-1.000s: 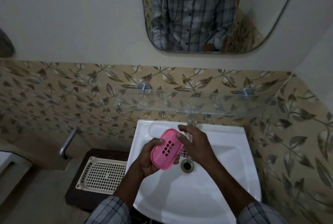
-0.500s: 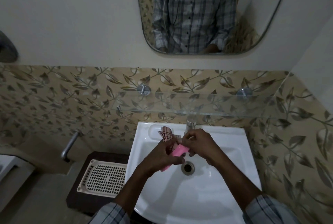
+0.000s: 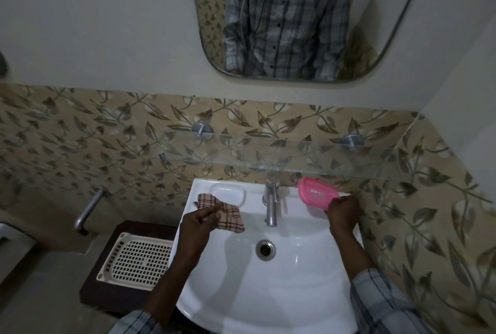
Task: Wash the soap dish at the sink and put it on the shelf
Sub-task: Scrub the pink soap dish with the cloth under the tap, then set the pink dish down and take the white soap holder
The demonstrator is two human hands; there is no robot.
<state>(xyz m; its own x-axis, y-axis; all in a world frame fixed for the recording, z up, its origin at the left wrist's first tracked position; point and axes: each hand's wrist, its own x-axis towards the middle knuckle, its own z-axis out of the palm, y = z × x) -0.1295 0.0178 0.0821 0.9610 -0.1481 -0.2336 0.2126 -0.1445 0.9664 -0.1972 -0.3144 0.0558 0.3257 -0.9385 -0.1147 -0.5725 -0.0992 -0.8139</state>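
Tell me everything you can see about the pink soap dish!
The pink soap dish is an oval of smooth, shiny plastic with rounded ends and a raised rim. Small pale slots show near its middle. The right hand grips its near right end and holds it tilted over the back right corner of the white sink, just right of the metal tap and below the glass shelf. Whether its far end touches the sink is hard to tell. No soap shows in it.

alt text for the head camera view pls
Over a white sink, a person's right hand lifts a pink soap dish toward the glass shelf, while the left hand holds a checked cloth beside the tap.
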